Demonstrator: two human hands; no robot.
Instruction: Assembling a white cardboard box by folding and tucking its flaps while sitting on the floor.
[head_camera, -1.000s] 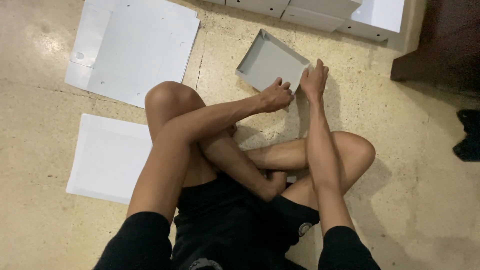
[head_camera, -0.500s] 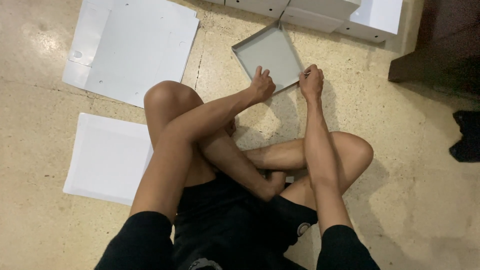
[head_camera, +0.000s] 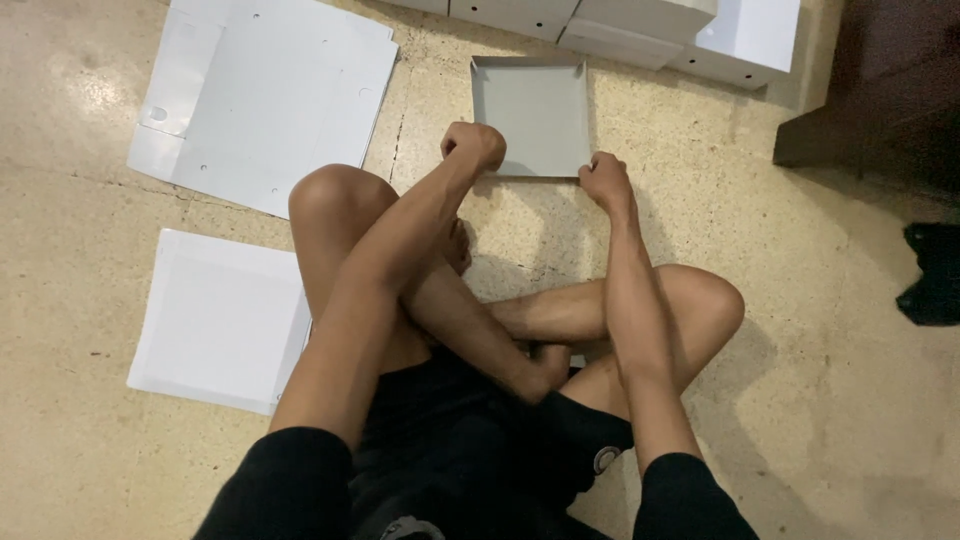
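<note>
A shallow grey cardboard tray (head_camera: 530, 110) with low folded walls lies on the speckled floor in front of my crossed legs. My left hand (head_camera: 474, 145) grips its near left corner with curled fingers. At the near right corner my right hand (head_camera: 603, 180) is closed on the tray's edge. Both arms reach forward over my knees.
Flat white cardboard sheets lie to the left: a large stack (head_camera: 260, 95) at the back and a smaller one (head_camera: 220, 320) beside my left knee. Assembled white boxes (head_camera: 620, 25) line the far edge. Dark furniture (head_camera: 880, 90) and a black object (head_camera: 930, 275) stand at right.
The tray has turned from a tilted, diagonal position to lying square in front of me. Both hands moved with it and now sit at its two near corners.
</note>
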